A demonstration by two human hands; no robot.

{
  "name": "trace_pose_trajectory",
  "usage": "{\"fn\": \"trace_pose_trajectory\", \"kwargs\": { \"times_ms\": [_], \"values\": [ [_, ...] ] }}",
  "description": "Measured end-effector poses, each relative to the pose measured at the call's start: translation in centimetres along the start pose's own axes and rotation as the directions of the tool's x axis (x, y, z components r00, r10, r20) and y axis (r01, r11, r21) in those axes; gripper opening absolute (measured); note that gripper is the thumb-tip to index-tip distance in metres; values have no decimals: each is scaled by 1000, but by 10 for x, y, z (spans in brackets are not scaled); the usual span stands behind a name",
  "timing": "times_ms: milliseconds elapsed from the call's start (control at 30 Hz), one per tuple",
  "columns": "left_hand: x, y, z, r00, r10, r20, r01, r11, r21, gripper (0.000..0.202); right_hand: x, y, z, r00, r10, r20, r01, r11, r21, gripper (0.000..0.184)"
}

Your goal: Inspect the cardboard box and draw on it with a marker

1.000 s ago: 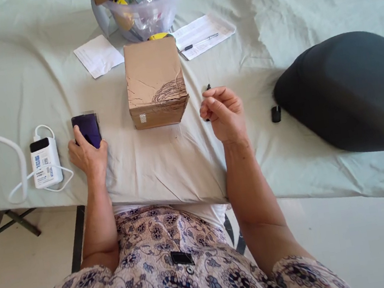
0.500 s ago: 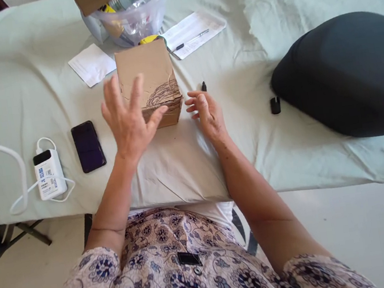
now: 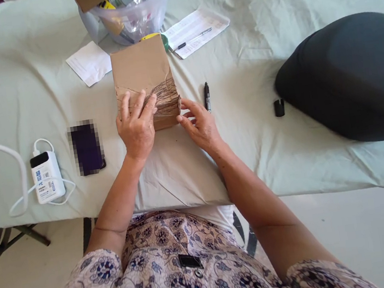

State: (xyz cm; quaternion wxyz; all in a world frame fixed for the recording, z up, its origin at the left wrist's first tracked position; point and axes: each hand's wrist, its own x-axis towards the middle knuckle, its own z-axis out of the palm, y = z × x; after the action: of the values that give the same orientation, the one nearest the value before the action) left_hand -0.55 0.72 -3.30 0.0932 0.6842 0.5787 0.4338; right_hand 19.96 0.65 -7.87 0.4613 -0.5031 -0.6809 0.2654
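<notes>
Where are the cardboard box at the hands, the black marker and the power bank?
Cardboard box (image 3: 143,72), head view: top face.
Black marker (image 3: 207,97), head view: middle of its barrel.
Power bank (image 3: 48,174), head view: printed white face.

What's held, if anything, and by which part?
The box: left hand on its top, right hand at its near right corner; firm grip can't be told.

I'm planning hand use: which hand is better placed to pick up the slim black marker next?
Likely the right hand: it is at the near right corner of the brown cardboard box, close beside the slim black marker. The left hand lies across the box's top, farther away.
</notes>
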Motion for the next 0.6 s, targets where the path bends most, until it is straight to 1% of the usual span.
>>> {"fn": "trace_pose_trajectory", "kwargs": {
  "times_ms": [100,200,300,400,500,600],
  "values": [
    [-1,-5,-1,998,7,-64,-8,1000,-21,47,-1,-2,0,1000,-16,-24,15,1000,-10,74],
    [-5,-7,1,991,67,-113,-74,996,-51,48,-2,-3,-1,998,-10,-63,13,999,46,75],
    [-9,-6,6,985,119,-122,-128,989,-70,48,-2,-3,-1,993,11,-119,1,995,99,71],
    [-11,-6,7,981,137,-137,-150,984,-93,50,0,-3,0,976,28,-217,2,990,138,61],
    [-8,-12,5,977,113,-183,-137,983,-125,54,3,-1,3,966,-7,-260,59,980,190,54],
    [-4,-17,1,974,43,-223,-87,978,-190,58,5,0,8,976,-44,-214,92,971,221,55]
  ]
}}
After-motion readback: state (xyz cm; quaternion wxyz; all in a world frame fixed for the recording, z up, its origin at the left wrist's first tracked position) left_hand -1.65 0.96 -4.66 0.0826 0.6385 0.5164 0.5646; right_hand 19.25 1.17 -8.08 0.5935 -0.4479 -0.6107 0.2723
